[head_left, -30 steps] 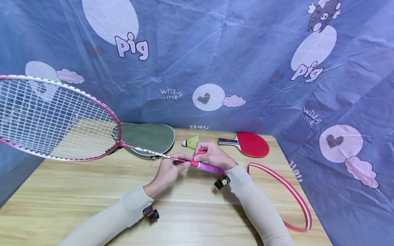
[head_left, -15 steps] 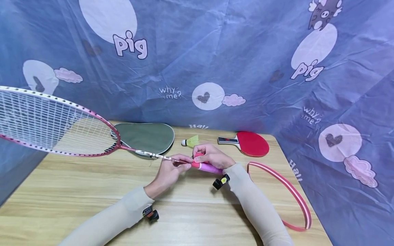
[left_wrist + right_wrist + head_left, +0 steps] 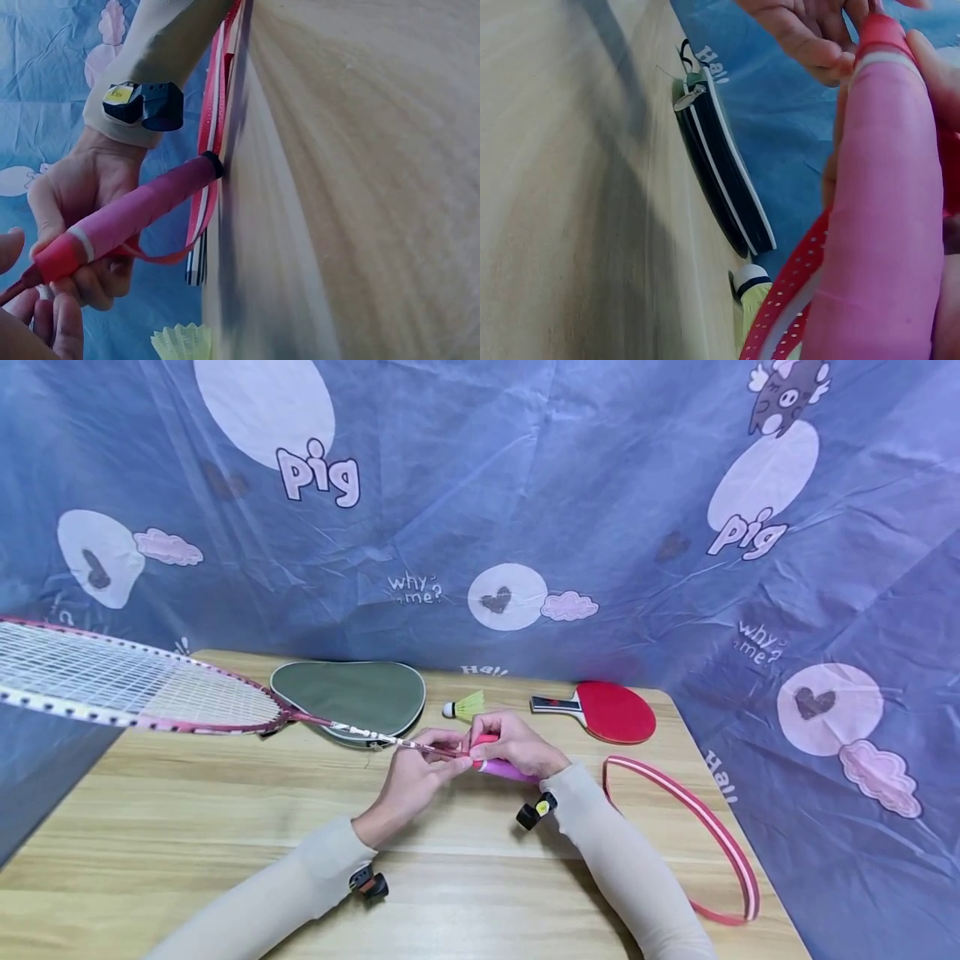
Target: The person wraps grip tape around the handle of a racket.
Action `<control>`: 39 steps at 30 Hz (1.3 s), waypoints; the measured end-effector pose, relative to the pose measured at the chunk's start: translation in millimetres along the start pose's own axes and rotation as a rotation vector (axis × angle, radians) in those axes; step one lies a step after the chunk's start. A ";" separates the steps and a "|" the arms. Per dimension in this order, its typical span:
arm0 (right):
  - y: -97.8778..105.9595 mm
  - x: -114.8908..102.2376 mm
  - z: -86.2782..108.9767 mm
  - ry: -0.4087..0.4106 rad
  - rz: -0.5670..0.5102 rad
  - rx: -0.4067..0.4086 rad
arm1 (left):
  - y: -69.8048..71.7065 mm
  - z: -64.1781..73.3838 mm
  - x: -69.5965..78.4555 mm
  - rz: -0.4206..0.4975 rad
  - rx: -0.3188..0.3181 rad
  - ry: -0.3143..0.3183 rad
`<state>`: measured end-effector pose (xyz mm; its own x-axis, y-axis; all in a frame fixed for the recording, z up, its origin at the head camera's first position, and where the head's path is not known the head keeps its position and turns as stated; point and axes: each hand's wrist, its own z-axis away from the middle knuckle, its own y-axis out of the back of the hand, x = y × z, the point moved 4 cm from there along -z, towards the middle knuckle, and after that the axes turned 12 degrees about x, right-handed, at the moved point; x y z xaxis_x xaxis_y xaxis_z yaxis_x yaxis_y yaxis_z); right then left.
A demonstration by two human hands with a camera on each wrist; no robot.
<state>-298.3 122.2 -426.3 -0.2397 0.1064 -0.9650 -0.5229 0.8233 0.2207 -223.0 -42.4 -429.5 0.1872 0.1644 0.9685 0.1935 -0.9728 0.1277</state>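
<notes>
A badminton racket [image 3: 360, 732] is held up over the table, its strung head at the far left and tilted nearly edge-on. My left hand [image 3: 408, 783] pinches its shaft just above the handle. At the handle's red upper end, my right hand [image 3: 517, 745] pinches red grip tape with thumb and fingers. The pink-purple handle [image 3: 142, 208] has a white ring below that red end and a black butt cap. A long red tape strip [image 3: 708, 817] with a white stripe loops over the table at right. In the right wrist view, dotted tape [image 3: 784, 304] hangs beside the handle.
Along the back of the table [image 3: 420, 893] lie a green zipped paddle case [image 3: 356, 693], a yellow shuttlecock [image 3: 467, 705] and a red table tennis paddle [image 3: 618, 712]. A blue patterned cloth [image 3: 600, 510] hangs behind and to the right.
The racket has turned about its shaft; its head has swung from nearly face-on to a flatter angle and sits lower. Both hands stay near the top of the handle.
</notes>
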 end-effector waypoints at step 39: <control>9.2 -8.3 -1.0 -0.029 0.180 0.001 | 1.7 0.8 -4.8 0.077 -0.012 0.111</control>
<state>-301.9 128.3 -416.0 -0.3054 0.2678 -0.9138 -0.4731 0.7901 0.3897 -222.9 -44.7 -434.0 0.0935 0.0707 0.9931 0.1710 -0.9838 0.0539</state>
